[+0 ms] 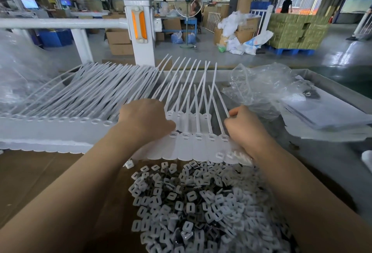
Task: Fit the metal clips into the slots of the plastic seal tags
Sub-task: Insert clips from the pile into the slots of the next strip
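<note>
Seal tags (198, 146): white plastic strips joined side by side, lying across the desk (326, 164) between both hands, their thin tails fanning up and away; each head shows a small slotted socket.
Clips (193, 206): heaped loose on brown cardboard (40, 176) just below the tags, small squarish white pieces with a slit, some showing dark metal.
Left hand (146, 121): knuckles up, fingers curled down onto the tag heads at the strip's left end; whether it pinches a clip is hidden.
Right hand (244, 129): fingers curled, pinching one tag's tail near its head at the right end.
Doing it well: probably steady the strip flat with one hand, seat each clip squarely over its socket, press until flush, work along in order.
Finished stack (60, 109): a long row of tags to the left.
</note>
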Available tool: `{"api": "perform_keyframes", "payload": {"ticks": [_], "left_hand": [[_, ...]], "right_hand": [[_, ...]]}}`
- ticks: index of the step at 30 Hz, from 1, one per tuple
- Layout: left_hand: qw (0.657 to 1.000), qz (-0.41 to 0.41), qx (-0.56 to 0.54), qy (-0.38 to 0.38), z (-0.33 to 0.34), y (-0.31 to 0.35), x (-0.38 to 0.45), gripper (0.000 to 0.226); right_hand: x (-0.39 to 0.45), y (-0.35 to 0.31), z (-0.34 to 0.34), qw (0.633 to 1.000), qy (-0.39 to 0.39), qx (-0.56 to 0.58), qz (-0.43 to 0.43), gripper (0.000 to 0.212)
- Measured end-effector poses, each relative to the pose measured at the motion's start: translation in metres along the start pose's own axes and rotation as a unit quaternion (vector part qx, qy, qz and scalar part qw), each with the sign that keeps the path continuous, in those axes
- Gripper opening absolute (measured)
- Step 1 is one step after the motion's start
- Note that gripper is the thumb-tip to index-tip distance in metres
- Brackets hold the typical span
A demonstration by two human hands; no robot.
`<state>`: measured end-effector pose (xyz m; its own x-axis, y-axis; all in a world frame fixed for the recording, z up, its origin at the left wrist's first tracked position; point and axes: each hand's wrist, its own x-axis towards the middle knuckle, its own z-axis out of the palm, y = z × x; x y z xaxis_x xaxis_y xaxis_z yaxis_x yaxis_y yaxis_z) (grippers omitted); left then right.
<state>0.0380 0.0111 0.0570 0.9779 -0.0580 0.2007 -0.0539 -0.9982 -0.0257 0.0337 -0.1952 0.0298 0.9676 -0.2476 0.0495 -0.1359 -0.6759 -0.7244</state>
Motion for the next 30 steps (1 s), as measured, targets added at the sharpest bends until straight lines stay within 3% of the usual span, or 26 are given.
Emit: {"api": "perform_keyframes", "payload": {"ticks": [6, 10, 14, 16, 19, 21, 23, 27, 30], "left_hand": [[0.997, 0.013, 0.002, -0.075, 0.016, 0.002, 0.001, 0.037], [0.994, 0.013, 0.02, -0.108, 0.017, 0.001, -0.001, 0.031], [0.993, 0.107, -0.049, -0.022, 0.006, 0.016, -0.01, 0.012], [0.968, 0.201, -0.147, 0.013, 0.001, 0.033, -0.02, 0.006], [0.915, 0.303, -0.263, -0.047, 0.003, 0.061, -0.036, 0.004], [0.894, 0.312, -0.307, -0.093, 0.01, 0.075, -0.043, 0.008], [0.874, 0.305, -0.348, -0.145, 0.013, 0.082, -0.047, 0.015], [0.82, 0.318, -0.394, -0.267, 0.001, 0.08, -0.048, 0.017], [0.808, 0.298, -0.419, -0.287, -0.008, 0.066, -0.041, 0.013]], "right_hand": [[0.008, 0.009, 0.003, 0.997, -0.055, 0.04, 0.032, 0.025], [0.011, 0.01, 0.004, 0.997, -0.049, 0.051, 0.03, 0.017], [0.01, 0.011, 0.004, 0.997, -0.048, 0.049, 0.033, 0.014], [0.009, 0.01, 0.005, 0.997, -0.053, 0.049, 0.039, 0.018], [0.011, 0.011, 0.006, 0.994, -0.05, 0.083, 0.054, 0.041], [0.01, 0.011, 0.006, 0.991, -0.066, 0.1, 0.054, 0.036], [0.01, 0.01, 0.006, 0.993, -0.066, 0.088, 0.049, 0.013], [0.017, 0.01, 0.005, 0.995, -0.056, 0.066, 0.053, 0.036], [0.015, 0.01, 0.005, 0.994, -0.049, 0.087, 0.051, 0.035]]}}
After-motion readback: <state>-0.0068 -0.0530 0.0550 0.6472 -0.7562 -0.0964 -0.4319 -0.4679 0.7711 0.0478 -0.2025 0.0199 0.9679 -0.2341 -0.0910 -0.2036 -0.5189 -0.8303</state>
